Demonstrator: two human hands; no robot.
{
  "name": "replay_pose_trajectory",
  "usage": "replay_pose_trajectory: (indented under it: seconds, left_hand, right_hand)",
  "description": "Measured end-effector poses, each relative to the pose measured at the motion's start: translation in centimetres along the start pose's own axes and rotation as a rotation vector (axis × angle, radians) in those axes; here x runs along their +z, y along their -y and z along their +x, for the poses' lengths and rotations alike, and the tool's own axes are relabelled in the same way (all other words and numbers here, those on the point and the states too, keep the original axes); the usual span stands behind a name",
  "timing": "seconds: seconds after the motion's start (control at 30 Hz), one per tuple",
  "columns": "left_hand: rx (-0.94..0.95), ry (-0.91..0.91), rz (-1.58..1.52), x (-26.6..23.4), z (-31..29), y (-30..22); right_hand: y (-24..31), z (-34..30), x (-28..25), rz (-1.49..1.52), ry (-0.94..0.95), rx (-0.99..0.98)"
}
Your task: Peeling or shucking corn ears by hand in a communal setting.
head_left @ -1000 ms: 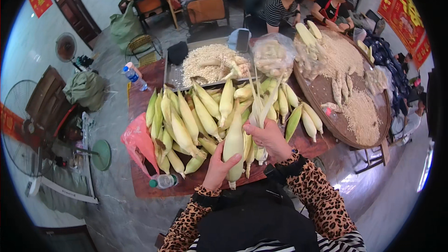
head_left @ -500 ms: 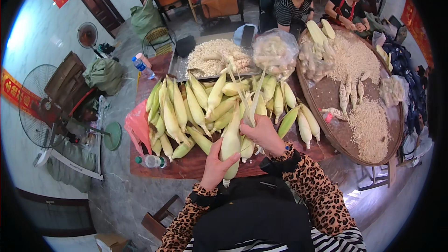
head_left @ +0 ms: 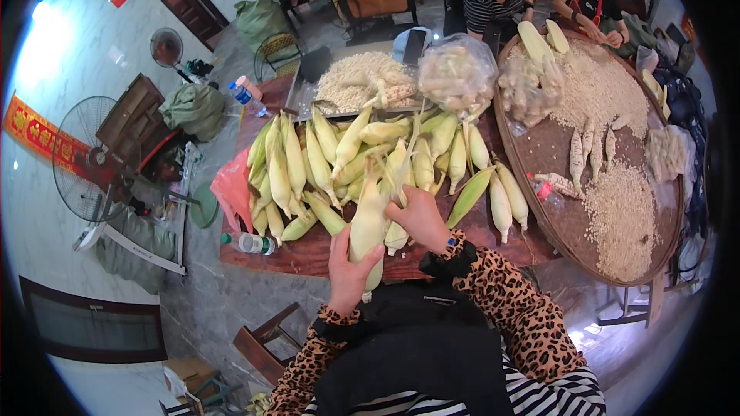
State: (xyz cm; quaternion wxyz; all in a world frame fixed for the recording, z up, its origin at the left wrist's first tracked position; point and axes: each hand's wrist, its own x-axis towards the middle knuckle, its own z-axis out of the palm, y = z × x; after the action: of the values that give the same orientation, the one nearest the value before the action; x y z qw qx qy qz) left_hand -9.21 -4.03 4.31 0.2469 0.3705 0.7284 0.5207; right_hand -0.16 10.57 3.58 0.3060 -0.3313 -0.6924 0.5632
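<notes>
My left hand (head_left: 352,268) is wrapped round the lower part of an ear of corn (head_left: 368,223), held upright in pale green husk in front of my chest. Just right of its top, my right hand (head_left: 421,218) is closed on a pale strip of corn husk (head_left: 402,173) that sticks up past the fingers. Whether that strip is still joined to the ear I cannot tell. Behind both hands lies a heap of husked-over corn ears (head_left: 289,166) on the red-brown table (head_left: 308,260). One greener ear (head_left: 470,196) lies right of my right hand.
A metal tray (head_left: 297,96) of loose kernels stands behind the heap, beside a clear bag of cobs (head_left: 458,77). At right is a large round basket (head_left: 532,212) with kernels and cobs. Bottles (head_left: 250,243) lie at the table's left. Two people (head_left: 493,4) sit across at the back.
The ear in my left hand has shifted slightly left and up. My right hand has moved a little left with the husk strip. The whole view has turned slightly.
</notes>
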Motion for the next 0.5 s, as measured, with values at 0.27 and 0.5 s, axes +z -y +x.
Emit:
replay_pose_trajectory:
  seconds: [0.27, 0.5]
  left_hand:
    - [-0.271, 0.138, -0.775, -2.0, 2.0, -0.5]
    - [-0.342, 0.254, -0.888, -4.8, 3.9, 0.5]
  right_hand:
    - [-1.0, -0.6, -0.2, 0.433, -0.030, 0.233]
    - [2.3, 0.7, 1.4, 0.922, 0.145, 0.300]
